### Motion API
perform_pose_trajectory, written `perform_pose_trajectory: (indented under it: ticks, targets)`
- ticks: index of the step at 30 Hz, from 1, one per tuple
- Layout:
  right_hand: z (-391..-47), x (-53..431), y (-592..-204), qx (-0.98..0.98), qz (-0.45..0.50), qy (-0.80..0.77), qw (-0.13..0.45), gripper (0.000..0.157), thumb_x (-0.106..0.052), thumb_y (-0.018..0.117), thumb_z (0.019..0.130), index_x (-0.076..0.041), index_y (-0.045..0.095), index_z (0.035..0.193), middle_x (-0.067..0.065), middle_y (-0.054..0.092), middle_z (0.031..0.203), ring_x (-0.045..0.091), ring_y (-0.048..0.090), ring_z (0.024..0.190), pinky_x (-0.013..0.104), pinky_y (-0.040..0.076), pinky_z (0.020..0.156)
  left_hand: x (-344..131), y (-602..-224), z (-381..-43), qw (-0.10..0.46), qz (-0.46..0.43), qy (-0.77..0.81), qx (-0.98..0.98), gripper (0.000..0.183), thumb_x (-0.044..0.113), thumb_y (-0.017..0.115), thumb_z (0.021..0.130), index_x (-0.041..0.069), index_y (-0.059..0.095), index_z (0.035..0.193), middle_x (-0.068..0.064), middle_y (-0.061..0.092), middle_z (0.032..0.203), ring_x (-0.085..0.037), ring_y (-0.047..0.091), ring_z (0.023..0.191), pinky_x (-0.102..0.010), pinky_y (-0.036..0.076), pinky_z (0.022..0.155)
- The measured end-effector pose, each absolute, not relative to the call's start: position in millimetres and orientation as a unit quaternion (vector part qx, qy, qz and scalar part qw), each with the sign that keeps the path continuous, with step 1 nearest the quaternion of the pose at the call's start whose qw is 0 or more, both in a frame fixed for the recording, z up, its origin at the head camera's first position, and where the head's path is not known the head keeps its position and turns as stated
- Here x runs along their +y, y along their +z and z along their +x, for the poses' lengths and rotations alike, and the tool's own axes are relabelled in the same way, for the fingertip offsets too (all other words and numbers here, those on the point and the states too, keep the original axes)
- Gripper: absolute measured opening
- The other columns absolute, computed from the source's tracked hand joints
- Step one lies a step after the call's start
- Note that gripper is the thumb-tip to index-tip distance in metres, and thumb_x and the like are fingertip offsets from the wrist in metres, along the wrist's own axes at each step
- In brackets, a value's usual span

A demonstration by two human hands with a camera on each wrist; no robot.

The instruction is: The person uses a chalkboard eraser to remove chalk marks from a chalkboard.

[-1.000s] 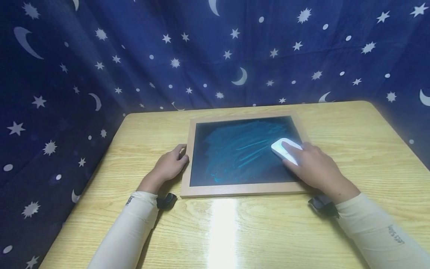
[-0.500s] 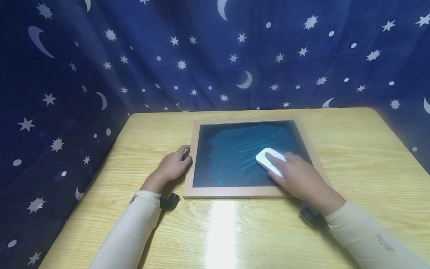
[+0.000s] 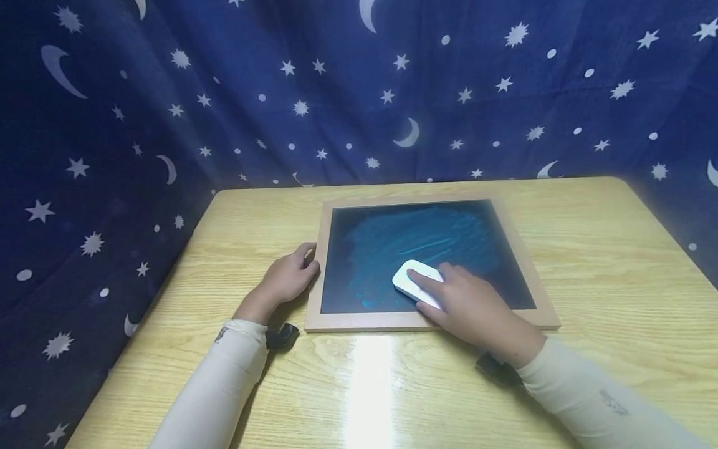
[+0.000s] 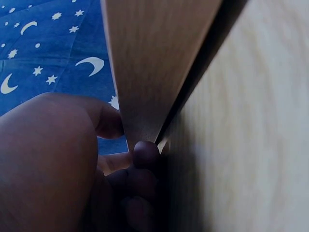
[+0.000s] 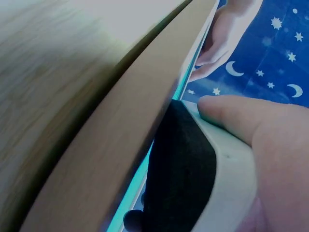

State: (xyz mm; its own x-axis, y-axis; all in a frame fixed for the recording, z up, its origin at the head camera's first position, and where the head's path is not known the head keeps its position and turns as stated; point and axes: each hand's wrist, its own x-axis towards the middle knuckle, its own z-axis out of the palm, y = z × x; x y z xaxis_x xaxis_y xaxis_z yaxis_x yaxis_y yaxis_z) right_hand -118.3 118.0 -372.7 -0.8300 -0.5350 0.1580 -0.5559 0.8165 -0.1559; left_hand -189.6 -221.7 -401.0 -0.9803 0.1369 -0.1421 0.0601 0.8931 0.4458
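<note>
A wood-framed chalkboard (image 3: pixel 353 243) lies flat on the table, its dark surface smeared with blue-green chalk. Several brighter strokes show near its middle and its lower left. My right hand (image 3: pixel 468 305) holds a white chalkboard eraser (image 3: pixel 405 284) against the lower middle of the board, fingers and thumb around its sides. In the right wrist view the eraser's dark pad (image 5: pixel 181 164) faces the board beside the frame (image 5: pixel 120 111). At the board's left edge my left hand (image 3: pixel 283 279) grips the frame, thumb and fingertips against its side (image 4: pixel 149 58) in the left wrist view.
The board sits on a light wood-grain table (image 3: pixel 252 218). A dark blue curtain (image 3: pixel 336 75) with moons and stars hangs behind and to the left. Black wrist devices (image 3: pixel 282 337) hang beneath both sleeves. A bright reflection lies on the tabletop in front.
The right hand has slid the eraser left and nearer across the board, from its right side to the lower middle. Several bright strokes have faded or gone. The left hand keeps its place.
</note>
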Motion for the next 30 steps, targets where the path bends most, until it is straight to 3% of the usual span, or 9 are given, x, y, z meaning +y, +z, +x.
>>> perform_pose_trajectory:
  ticks: [8,14,24,30]
  targets:
    - [-115,110,-374,-0.957,0.275,0.091,0.033,0.057,-0.042,0.069,0.091,-0.028,0.055,0.145,0.011,0.060,0.093,0.017,0.051,0.075,0.035,0.048,0.060,-222,-401,-189,0.086,0.051,0.225,0.969,0.057,0.039,0.037,0.102,0.018,0.037,0.154,-0.021,0.056,0.143,-0.042,0.056,0.129,-0.056,0.044,0.104]
    - [-118,113,-377,-0.963,0.253,0.095,0.023,0.057,-0.044,0.066,0.093,-0.032,0.052,0.147,0.013,0.062,0.102,0.021,0.058,0.084,0.040,0.052,0.063,-222,-403,-190,0.083,0.053,0.225,0.969,0.056,0.039,0.035,0.101,0.019,0.037,0.154,-0.021,0.057,0.142,-0.043,0.057,0.127,-0.056,0.045,0.102]
    - [-131,135,-374,-0.972,0.217,0.093,0.018,0.058,-0.041,0.065,0.094,-0.027,0.050,0.149,0.017,0.062,0.101,0.026,0.059,0.081,0.043,0.049,0.056,-222,-402,-190,0.081,0.053,0.220,0.971,0.057,0.039,0.035,0.101,0.016,0.037,0.154,-0.021,0.056,0.143,-0.043,0.056,0.129,-0.056,0.044,0.103]
    - [-141,153,-371,-0.977,0.191,0.093,-0.007,0.060,-0.040,0.062,0.096,-0.025,0.045,0.152,0.023,0.063,0.115,0.036,0.063,0.100,0.055,0.054,0.076,-222,-403,-191,0.088,0.049,0.219,0.970,0.058,0.039,0.036,0.102,0.016,0.036,0.154,-0.021,0.055,0.144,-0.043,0.055,0.130,-0.056,0.043,0.105]
